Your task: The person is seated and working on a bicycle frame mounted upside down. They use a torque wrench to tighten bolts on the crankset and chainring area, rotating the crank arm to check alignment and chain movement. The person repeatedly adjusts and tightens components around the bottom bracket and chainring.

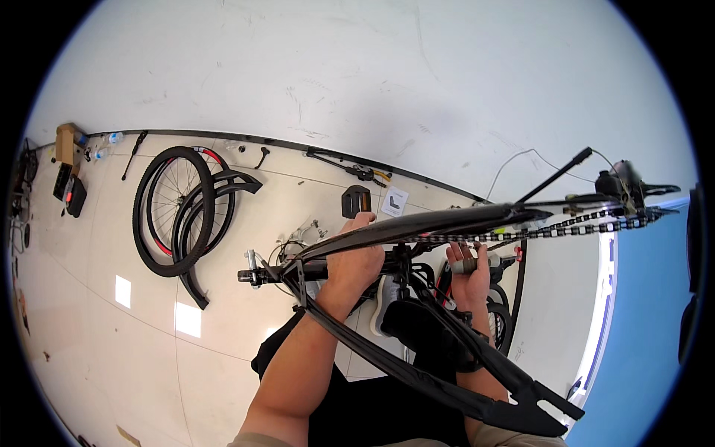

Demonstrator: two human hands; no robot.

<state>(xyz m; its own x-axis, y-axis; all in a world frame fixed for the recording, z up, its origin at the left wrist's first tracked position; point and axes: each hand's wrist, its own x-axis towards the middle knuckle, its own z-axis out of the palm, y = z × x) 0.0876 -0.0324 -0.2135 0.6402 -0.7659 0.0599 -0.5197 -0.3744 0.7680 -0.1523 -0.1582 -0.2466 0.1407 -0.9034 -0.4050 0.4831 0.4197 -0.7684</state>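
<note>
A black bicycle frame [417, 223] lies upturned close in front of me, its stays reaching toward my lower right. My left hand [356, 261] grips the frame's tube near the middle. A bicycle chain [551, 231] runs along the frame to the right, up to a derailleur [624, 186]. My right hand [471, 272] is under the chain, closed around a small grey cylindrical part [469, 264].
A bicycle wheel with tyre [175, 212] and black mudguards [216, 195] lie on the tiled floor at the left. A pedal [356, 201], a paper sheet [395, 201] and small tools sit by the white wall. A cardboard box [68, 143] is far left.
</note>
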